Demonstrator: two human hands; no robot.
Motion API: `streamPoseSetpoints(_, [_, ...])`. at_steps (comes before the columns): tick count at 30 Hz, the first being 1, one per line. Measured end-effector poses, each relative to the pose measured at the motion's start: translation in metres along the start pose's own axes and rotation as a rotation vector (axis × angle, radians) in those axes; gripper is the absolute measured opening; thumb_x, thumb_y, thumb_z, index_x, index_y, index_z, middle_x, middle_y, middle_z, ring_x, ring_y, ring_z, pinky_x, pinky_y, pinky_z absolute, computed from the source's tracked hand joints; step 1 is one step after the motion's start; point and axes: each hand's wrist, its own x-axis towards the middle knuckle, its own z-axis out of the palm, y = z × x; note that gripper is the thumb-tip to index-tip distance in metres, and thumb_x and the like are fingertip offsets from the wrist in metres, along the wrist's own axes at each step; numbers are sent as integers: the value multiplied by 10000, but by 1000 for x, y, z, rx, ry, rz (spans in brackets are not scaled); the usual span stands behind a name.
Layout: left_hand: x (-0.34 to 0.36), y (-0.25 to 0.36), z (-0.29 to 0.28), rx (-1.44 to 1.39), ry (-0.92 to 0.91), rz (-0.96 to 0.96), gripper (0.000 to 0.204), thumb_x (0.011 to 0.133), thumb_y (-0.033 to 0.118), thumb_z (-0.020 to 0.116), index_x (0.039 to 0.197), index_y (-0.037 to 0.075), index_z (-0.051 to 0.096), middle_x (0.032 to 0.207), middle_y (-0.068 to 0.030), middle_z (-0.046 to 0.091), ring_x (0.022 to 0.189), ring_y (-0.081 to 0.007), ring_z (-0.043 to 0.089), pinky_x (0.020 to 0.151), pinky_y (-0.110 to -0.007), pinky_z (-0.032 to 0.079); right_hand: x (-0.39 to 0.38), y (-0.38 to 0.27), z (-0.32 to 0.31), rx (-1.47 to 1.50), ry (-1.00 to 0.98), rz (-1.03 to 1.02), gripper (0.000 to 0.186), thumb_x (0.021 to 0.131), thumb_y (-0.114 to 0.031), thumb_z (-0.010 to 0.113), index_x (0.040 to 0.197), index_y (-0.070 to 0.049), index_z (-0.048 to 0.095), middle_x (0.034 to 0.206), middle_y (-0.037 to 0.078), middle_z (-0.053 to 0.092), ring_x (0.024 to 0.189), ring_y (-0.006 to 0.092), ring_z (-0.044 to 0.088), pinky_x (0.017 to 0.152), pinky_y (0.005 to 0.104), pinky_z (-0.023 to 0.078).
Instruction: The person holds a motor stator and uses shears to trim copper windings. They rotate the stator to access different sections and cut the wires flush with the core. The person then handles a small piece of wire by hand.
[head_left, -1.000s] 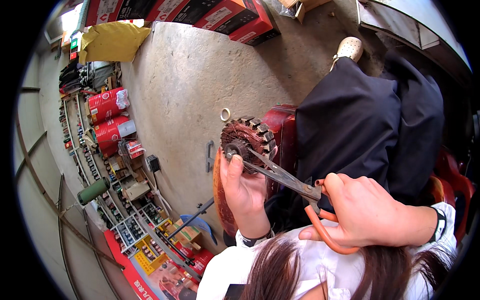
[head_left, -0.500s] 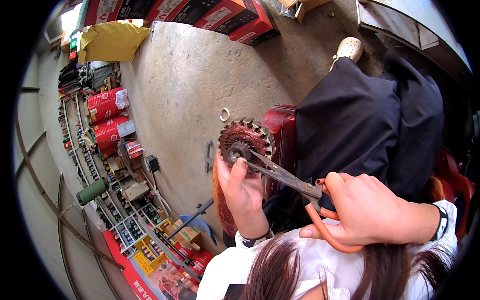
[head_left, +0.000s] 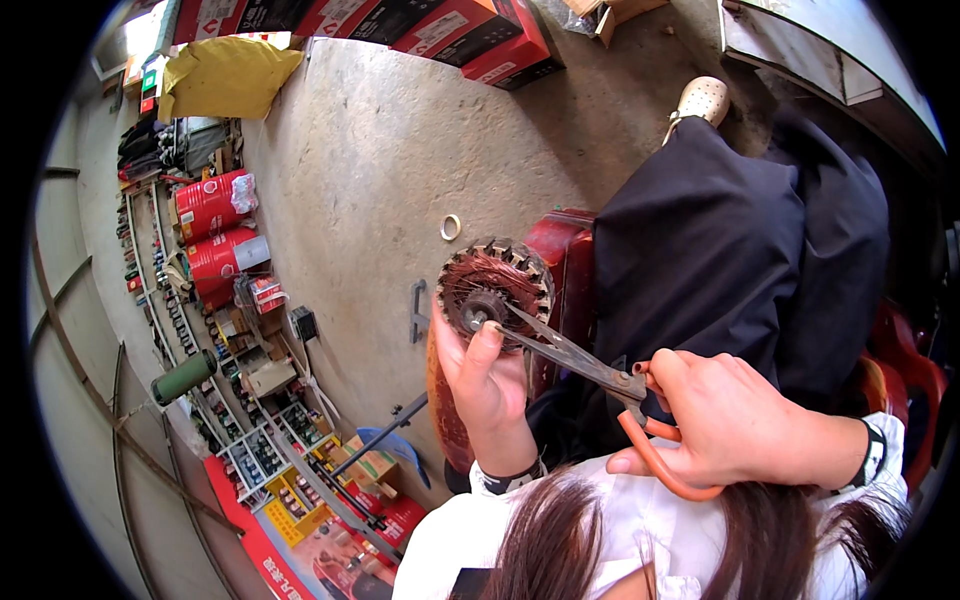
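Note:
My left hand holds a round motor part with dark teeth round its rim, reddish-brown copper windings and a central hub, my thumb against the hub's lower side. My right hand grips large metal scissors with orange-covered handles, the blades slightly parted and pointing up-left, their tips at the windings beside the hub. Behind the part stands a dark red wooden piece. My dark-trousered legs are on the right.
A tape ring and a grey handle-like piece lie on the concrete floor. Along the left are red drums, crowded racks of small items and a green cylinder. Red-and-black boxes and a yellow sack line the back.
The round part has turned and tilted a little in my left hand, showing more of its face. Both hands and the scissors have shifted slightly downward.

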Motion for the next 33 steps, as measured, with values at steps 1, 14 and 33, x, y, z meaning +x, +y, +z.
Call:
streamPoseSetpoints(1, [-1, 2, 5, -33, 20, -14, 674, 820, 105, 672, 1405, -1, 353, 1257, -172, 555, 1136, -304, 591, 980, -484, 499, 0, 0, 1, 10, -4, 0, 702, 851, -548, 661, 908, 145, 562, 734, 264, 641, 676, 421, 681, 610, 443, 556])
streamPoseSetpoints(14, [-7, -10, 2, 5, 64, 44, 650, 867, 165, 647, 1413, -8, 340, 1308, -204, 535, 1182, -361, 574, 979, -605, 477, 6, 9, 16, 75, -40, -6, 694, 824, -568, 690, 865, 103, 517, 720, 252, 622, 695, 428, 671, 611, 450, 538])
streamPoseSetpoints(33, [-6, 6, -8, 28, 43, 206, 994, 590, 101, 868, 1425, 29, 333, 1308, -142, 531, 1186, -259, 573, 1010, -410, 489, 0, 31, 9, 2, -8, -215, 642, 700, -547, 813, 922, 6, 576, 734, 102, 550, 594, 304, 605, 542, 351, 480])
